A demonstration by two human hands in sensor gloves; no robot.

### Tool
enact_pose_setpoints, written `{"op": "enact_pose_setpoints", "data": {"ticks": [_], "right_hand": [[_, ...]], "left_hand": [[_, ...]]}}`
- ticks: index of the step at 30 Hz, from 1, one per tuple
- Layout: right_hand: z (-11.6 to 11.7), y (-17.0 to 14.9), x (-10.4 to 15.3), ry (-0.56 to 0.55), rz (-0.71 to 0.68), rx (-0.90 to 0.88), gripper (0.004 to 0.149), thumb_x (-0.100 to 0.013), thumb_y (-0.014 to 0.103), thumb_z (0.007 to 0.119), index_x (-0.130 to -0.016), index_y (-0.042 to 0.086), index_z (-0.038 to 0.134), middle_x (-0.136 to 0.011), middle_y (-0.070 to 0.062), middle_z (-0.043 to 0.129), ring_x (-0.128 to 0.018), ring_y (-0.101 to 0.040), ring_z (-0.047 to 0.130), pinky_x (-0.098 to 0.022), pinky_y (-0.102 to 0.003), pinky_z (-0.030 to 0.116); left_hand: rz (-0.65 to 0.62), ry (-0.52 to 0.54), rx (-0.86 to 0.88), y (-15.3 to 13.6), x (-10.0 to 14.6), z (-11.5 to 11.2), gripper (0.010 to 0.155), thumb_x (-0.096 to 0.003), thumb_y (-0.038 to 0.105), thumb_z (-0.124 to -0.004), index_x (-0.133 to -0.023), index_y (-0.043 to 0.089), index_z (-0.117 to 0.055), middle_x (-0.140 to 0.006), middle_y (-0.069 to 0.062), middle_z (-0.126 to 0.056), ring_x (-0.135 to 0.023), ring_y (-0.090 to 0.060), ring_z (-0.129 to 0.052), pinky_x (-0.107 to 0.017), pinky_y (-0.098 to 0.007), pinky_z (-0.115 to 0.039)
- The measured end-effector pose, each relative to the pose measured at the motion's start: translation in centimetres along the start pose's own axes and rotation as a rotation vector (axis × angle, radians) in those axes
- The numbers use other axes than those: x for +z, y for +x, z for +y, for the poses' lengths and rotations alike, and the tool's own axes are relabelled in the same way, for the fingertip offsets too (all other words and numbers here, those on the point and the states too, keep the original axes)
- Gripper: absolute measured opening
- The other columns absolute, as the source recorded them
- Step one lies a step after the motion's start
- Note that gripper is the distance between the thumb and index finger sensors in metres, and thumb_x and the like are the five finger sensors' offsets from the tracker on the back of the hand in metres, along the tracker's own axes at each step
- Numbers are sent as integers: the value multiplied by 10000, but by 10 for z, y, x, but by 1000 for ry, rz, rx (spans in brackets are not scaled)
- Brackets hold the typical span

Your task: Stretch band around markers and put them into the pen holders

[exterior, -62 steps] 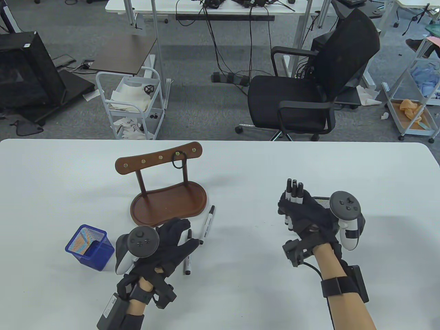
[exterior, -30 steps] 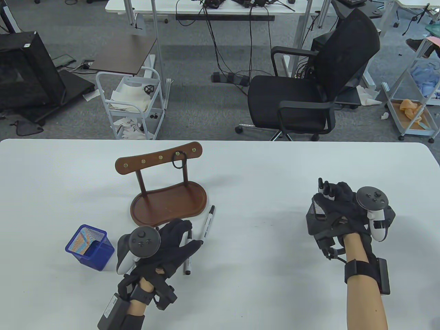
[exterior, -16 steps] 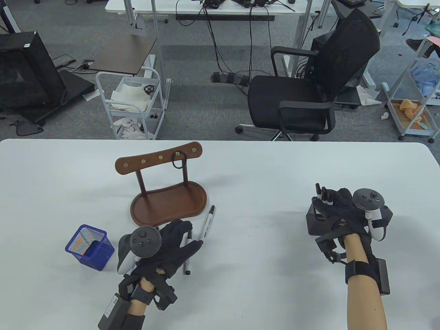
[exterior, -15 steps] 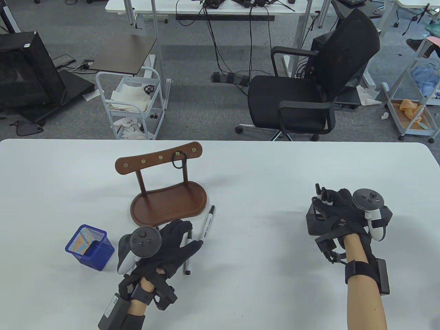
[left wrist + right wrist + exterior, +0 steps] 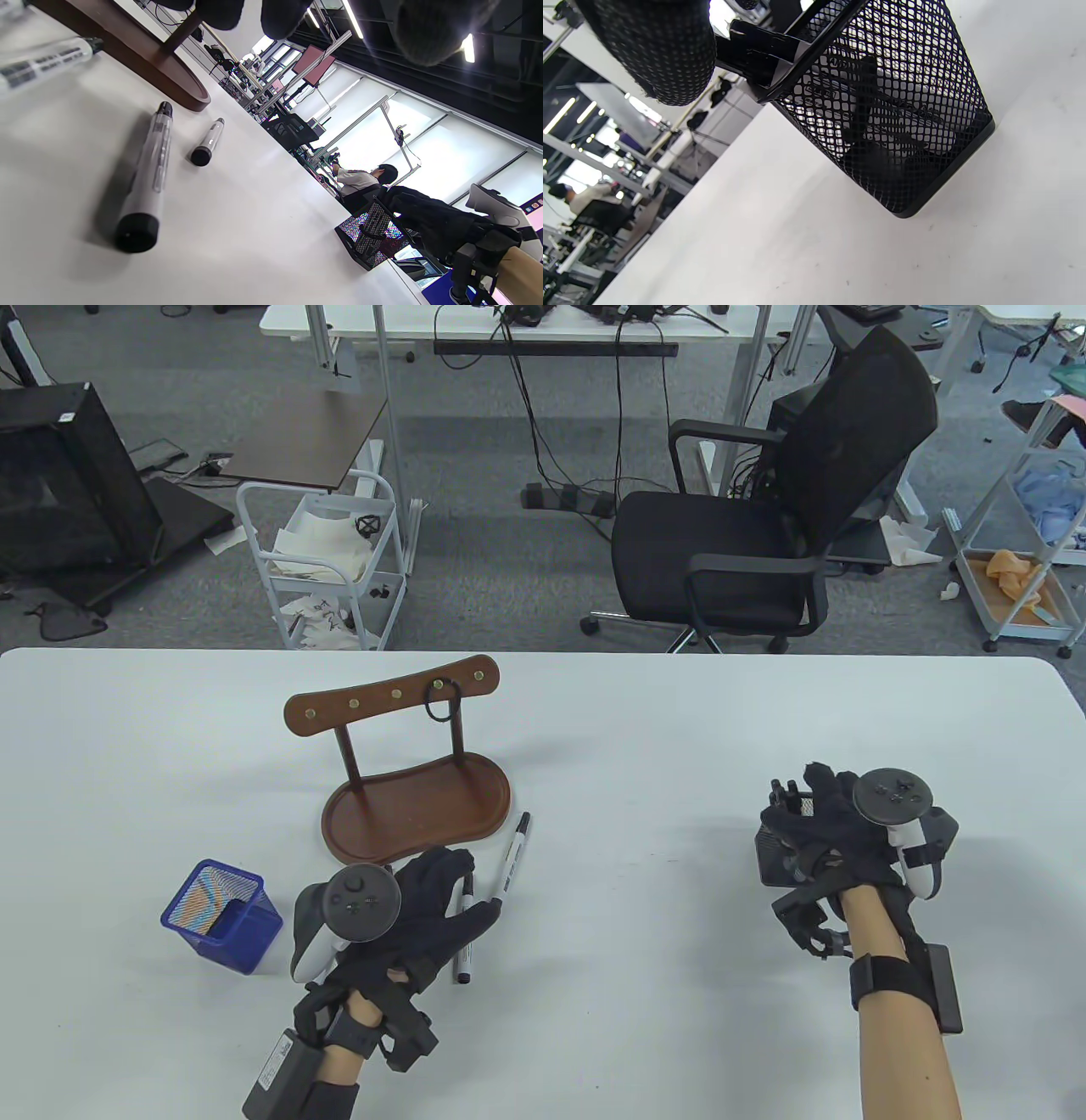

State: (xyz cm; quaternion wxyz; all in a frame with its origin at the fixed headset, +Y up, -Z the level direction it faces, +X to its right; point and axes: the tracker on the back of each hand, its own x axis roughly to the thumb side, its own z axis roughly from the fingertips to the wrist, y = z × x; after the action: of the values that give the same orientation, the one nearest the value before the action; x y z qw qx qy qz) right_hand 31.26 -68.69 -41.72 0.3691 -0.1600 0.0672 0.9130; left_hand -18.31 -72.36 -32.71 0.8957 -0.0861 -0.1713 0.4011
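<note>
My right hand (image 5: 806, 814) grips a bundle of black-capped markers (image 5: 785, 796) that stands in the black mesh pen holder (image 5: 770, 861), with only the caps showing above the rim. In the right wrist view the white marker barrels (image 5: 882, 114) show through the mesh wall, down near the holder's floor. My left hand (image 5: 454, 891) lies open on the table, fingers spread, holding nothing. A loose marker (image 5: 512, 858) lies just past its fingertips, and a second marker (image 5: 465, 937) lies partly under them. A black band (image 5: 442, 701) hangs on a hook of the wooden stand (image 5: 416, 806).
A blue mesh pen holder (image 5: 222, 916) stands left of my left hand. The wooden stand is just behind that hand. In the left wrist view several loose markers (image 5: 146, 178) lie on the white table (image 5: 628, 984). An office chair (image 5: 764, 526) stands beyond the far edge.
My right hand carried the marker bundle rightward over the black holder and lowered it in, so less of the caps shows. The left hand stayed still.
</note>
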Motion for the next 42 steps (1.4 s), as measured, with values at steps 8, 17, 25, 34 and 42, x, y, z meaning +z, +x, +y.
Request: {"op": "enact_pose_setpoints", "data": {"ticks": [8, 17, 25, 34, 42], "right_hand": [[12, 34, 22, -31, -116, 183, 870, -458, 489, 893, -1114, 288, 359, -1251, -84, 168, -1087, -379, 50, -727, -661, 72], [52, 74, 61, 70, -311, 289, 869, -456, 510, 878, -1120, 288, 364, -1259, -90, 157, -1091, -397, 48, -730, -675, 93], [102, 76, 91, 193, -421, 277, 813, -481, 539, 797, -1125, 297, 364, -1264, -92, 157, -1097, -409, 54, -739, -674, 107], [126, 72, 112, 218, -483, 310, 833, -470, 562, 804, -1129, 296, 368, -1267, -97, 163, -1099, -415, 53, -733, -680, 98], [136, 55, 113, 230, -489, 292, 833, -466, 564, 807, -1128, 295, 380, -1268, -103, 170, -1099, -411, 54, -724, -683, 86]], "left_hand": [[2, 0, -26, 0, 0, -1, 887, -570, 666, -698, -1196, 107, -410, -1279, -332, -316, -1116, -636, -260, -714, -820, -262], [5, 1, -36, 0, 0, -2, 888, -568, 666, -701, -1196, 109, -410, -1280, -333, -317, -1116, -638, -261, -714, -821, -258], [10, -7, -33, 0, -1, -4, 887, -568, 665, -701, -1196, 110, -411, -1280, -334, -334, -1097, -684, -273, -710, -825, -267], [35, 34, 18, -2, -12, 1, 888, -571, 643, -700, -1190, 82, -399, -1263, -354, -346, -1086, -695, -285, -708, -824, -279], [103, 82, 120, -1, -38, 23, 887, -585, 606, -693, -1179, 35, -366, -1247, -363, -354, -1100, -660, -296, -720, -807, -305]]}}
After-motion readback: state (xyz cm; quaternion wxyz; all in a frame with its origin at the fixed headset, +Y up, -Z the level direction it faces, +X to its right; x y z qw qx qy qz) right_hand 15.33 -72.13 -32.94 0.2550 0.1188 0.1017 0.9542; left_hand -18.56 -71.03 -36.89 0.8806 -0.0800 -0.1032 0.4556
